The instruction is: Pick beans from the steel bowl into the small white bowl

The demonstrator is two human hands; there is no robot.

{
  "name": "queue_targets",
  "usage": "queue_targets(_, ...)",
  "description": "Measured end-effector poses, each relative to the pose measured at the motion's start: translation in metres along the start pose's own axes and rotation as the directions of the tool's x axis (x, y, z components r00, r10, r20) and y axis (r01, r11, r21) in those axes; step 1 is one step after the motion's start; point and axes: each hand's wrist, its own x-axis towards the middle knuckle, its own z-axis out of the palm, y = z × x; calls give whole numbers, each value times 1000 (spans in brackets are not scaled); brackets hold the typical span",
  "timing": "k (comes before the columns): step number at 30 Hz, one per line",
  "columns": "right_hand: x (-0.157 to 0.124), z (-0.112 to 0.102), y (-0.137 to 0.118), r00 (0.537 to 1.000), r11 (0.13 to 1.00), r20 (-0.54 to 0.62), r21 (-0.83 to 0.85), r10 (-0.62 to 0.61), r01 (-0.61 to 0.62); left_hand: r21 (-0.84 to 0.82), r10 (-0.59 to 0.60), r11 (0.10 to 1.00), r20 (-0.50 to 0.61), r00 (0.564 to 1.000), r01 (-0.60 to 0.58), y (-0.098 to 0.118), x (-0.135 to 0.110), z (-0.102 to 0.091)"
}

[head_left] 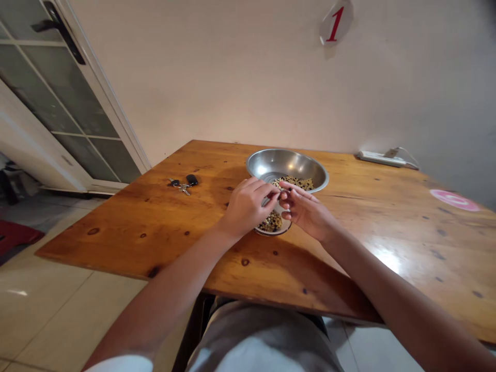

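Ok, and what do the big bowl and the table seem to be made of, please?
The large bowl looks like stainless steel: smooth grey metal with soft, mirror-like reflections. The table seems to be solid wood, with visible grain and dark knots. Its glossy finish, probably varnish, catches a bright glare.

Single head cam, close in, faces fwd & down over surface [127,243] at L hand [246,206] & R hand [306,212], wall [232,77] at 12 o'clock.

Tan and dark mixed beans [293,182] in a low layer inside a wide stainless steel bowl [287,161]; more beans [270,223] in a smaller bowl [273,233] just in front, partly hidden.
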Motion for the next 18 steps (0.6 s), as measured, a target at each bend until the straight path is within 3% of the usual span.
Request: queue_targets(18,0,0,2,999,994,-47,-111,-26,21,9,-9,1000,21,1000,9,2,0,-1)
